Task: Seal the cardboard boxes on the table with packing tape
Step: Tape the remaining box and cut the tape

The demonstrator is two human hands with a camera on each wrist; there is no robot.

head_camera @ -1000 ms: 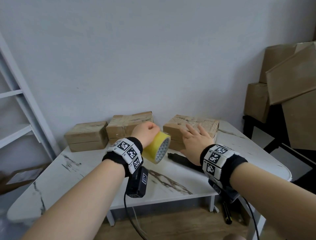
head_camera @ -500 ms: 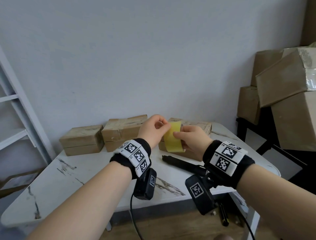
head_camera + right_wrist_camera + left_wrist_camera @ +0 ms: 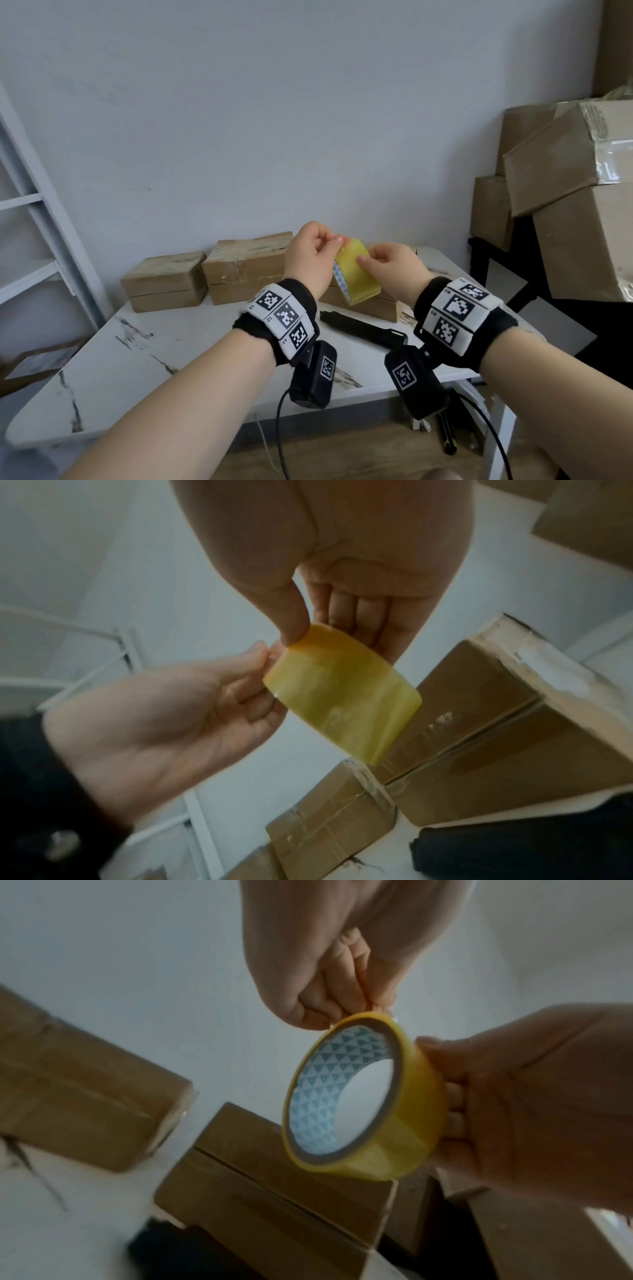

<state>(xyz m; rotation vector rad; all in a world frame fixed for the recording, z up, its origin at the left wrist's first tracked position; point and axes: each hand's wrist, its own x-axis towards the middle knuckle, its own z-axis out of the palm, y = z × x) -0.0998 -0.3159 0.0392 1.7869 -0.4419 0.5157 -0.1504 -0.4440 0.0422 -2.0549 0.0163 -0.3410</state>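
Marble-look table (image 3: 144, 356) | our left hand (image 3: 308, 257) and right hand (image 3: 394, 270) both pinch yellow tape roll (image 3: 356, 277) | loose end seemingly unfound; risk: fumbling, drop onto cardboard box (image 3: 370, 305)

A roll of yellow packing tape (image 3: 356, 274) with a triangle-patterned core is held tilted above the counter. Three flat brown cardboard boxes lie along the far edge: left (image 3: 164, 286), middle (image 3: 245, 265), right (image 3: 371, 306), partly hidden.

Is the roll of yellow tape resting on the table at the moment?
No, the tape roll is held in the air by the left hand and right hand.
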